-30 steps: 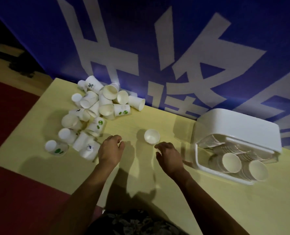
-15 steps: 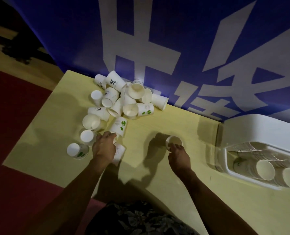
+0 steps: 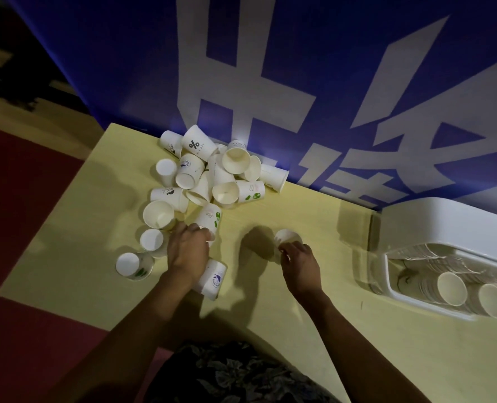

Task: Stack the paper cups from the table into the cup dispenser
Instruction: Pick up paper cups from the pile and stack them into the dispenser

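On the pale yellow surface (image 3: 270, 330) a heap of white paper cups (image 3: 212, 175) lies jumbled against the blue banner (image 3: 299, 82), some upright, some tipped on their sides, a few printed with green leaves or a percent sign. The left hand (image 3: 187, 253) reaches into the near edge of the heap, fingers curled over a cup with green leaf marks (image 3: 209, 218); whether it truly grips that cup or only rests on it cannot be told. Just beside its wrist lies a tipped cup with a blue logo (image 3: 214, 279). The right hand (image 3: 299, 266) pinches the rim of a lone upright cup (image 3: 288, 238) standing apart from the heap, between it and the dispenser. The white cup dispenser (image 3: 445, 228) sits at the right of the surface, near the banner, with two rows of nested cups (image 3: 452, 287) showing in its open front.
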A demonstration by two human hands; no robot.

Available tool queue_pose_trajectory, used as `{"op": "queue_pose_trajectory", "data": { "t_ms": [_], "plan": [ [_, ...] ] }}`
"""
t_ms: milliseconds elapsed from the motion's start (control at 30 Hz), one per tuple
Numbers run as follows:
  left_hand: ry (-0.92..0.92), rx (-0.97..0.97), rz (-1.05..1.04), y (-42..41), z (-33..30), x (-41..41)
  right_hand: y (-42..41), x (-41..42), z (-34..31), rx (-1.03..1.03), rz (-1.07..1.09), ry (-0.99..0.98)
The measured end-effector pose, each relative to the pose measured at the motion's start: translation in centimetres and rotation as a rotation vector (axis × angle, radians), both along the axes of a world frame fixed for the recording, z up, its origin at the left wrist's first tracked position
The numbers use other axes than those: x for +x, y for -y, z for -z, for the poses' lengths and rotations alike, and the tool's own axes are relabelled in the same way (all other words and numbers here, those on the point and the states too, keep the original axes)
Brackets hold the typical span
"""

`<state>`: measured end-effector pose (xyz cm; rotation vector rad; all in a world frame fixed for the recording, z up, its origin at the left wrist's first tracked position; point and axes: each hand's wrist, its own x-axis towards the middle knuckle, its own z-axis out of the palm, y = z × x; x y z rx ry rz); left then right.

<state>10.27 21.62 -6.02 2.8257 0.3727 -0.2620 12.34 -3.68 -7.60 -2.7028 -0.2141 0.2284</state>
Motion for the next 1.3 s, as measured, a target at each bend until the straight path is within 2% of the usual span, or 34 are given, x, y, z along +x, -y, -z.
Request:
{"op": "queue_pose_trajectory", "data": {
  "t_ms": [200,433,633,1000,1100,1300],
  "plan": [
    [0.250,-0.118,0.085,2.7,-3.1,0.1,0.3,-0.6,-1.7,0.092,0.071,0.046],
    [0.301,-0.335,0.173,8.6,-5.2,1.0,4.9,-2.6,-5.2,0.143,0.190,0.184],
    [0.352,-0.466,0.302,16.1,-6.5,1.3,11.5,-4.6,-7.1,0.159,0.358,0.220],
    [0.373,-0.478,0.448,30.9,-8.5,1.4,24.9,-6.8,-8.4,0.150,0.493,0.288],
    [0.368,-0.478,0.476,34.3,-8.2,1.2,28.4,-7.0,-8.0,0.164,0.486,0.291],
    [0.329,-0.454,0.423,39.7,-7.9,0.9,34.2,-6.2,-7.9,0.171,0.431,0.420]
  ]
}}
